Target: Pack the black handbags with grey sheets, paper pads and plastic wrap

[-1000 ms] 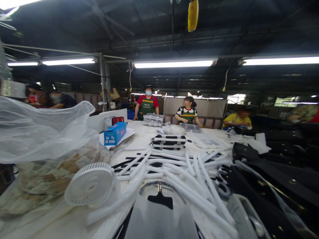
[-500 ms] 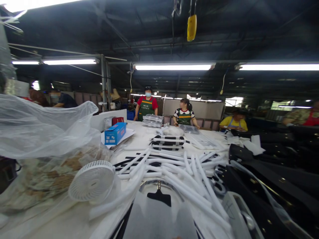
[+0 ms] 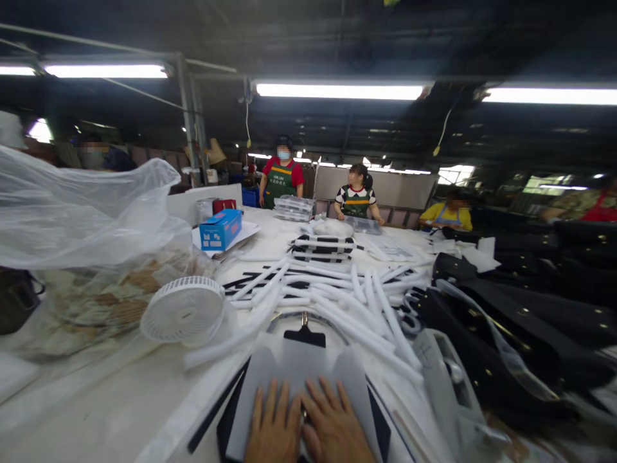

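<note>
My left hand (image 3: 274, 426) and my right hand (image 3: 332, 426) lie side by side, fingers stretched flat, on a grey sheet (image 3: 299, 376) at the near edge of the white table (image 3: 120, 411). A black tab with a metal clip (image 3: 303, 333) sits at the sheet's far end. Beyond it lie several white foam tubes (image 3: 357, 308). Neither hand holds anything.
A small white fan (image 3: 184, 310) and a clear plastic bag (image 3: 81, 218) with brownish contents stand at the left. A blue box (image 3: 220, 229) sits further back. Dark bags (image 3: 520, 315) pile up on the right, scissors (image 3: 409, 307) beside them. Several people work at the far side.
The view has tilted down. Both my hands have come into sight at the bottom, lying flat on the grey sheet. The things on the table have not moved.
</note>
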Action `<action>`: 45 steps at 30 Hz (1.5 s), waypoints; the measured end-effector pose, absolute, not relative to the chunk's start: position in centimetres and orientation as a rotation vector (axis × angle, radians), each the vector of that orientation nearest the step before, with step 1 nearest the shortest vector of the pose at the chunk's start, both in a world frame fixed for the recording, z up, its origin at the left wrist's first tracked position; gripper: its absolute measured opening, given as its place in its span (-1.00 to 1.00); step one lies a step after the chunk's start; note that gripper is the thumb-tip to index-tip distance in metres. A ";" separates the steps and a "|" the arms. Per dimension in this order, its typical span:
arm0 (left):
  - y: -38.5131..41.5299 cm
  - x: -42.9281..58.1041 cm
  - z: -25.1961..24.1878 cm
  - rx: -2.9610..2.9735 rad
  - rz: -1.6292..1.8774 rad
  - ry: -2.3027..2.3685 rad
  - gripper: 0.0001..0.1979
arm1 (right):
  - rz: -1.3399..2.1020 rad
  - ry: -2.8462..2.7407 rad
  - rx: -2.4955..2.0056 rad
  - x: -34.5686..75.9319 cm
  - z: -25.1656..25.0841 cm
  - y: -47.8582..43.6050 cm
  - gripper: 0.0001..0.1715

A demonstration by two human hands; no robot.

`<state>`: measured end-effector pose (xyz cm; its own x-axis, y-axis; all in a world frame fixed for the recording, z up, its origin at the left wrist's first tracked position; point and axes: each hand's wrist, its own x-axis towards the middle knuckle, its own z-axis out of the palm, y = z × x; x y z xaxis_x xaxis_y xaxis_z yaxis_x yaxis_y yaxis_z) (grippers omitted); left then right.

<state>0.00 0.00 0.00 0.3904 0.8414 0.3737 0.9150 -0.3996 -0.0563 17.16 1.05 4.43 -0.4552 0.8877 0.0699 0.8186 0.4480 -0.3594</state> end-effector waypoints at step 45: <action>9.6 -0.6 -2.5 -2.518 -0.647 -1.473 -0.62 | 0.095 -2.495 -1.976 12.8 13.0 7.5 -0.66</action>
<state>-0.62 9.64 -2.50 0.4237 0.7928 0.4382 0.8589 -0.5052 0.0834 12.84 7.48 12.96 -0.2291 0.9708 -0.0706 0.9734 0.2282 -0.0202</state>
